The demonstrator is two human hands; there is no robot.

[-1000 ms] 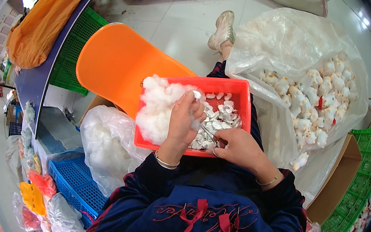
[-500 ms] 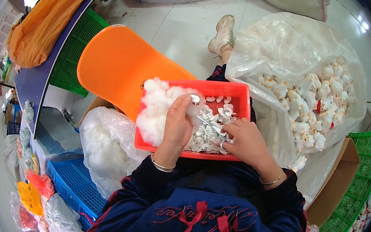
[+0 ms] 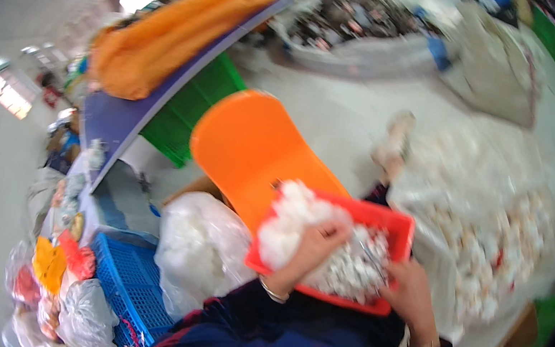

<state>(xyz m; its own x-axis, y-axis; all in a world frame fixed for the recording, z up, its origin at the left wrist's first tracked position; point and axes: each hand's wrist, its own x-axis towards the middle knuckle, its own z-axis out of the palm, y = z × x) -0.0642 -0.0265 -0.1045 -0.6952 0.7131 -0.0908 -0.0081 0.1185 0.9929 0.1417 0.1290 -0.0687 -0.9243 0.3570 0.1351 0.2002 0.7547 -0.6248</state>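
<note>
A red plastic tray [image 3: 405,230] rests on my lap, tilted in this blurred view. Fluffy white stuffing [image 3: 293,223] fills its left side, and many small white fabric pieces [image 3: 341,278] lie on the right. My left hand [image 3: 316,249] is over the stuffing's edge, fingers curled and pressed together; whatever they pinch is too blurred to make out. At the tray's right side my right hand [image 3: 411,291] is closed around slim ring-handled metal forceps [image 3: 372,252], which point over the white pieces toward my left hand.
An orange chair [image 3: 247,132] stands beyond the tray. To the right lies a clear bag of white plush pieces [image 3: 487,272]. At left are a bag of stuffing [image 3: 197,248], a blue crate [image 3: 130,281] and a purple-topped table [image 3: 111,122] with orange cloth [image 3: 168,40].
The whole view has swung, so tray and hands appear lower and farther right, and everything is smeared. The small white piece that showed at my left fingertips can no longer be made out.
</note>
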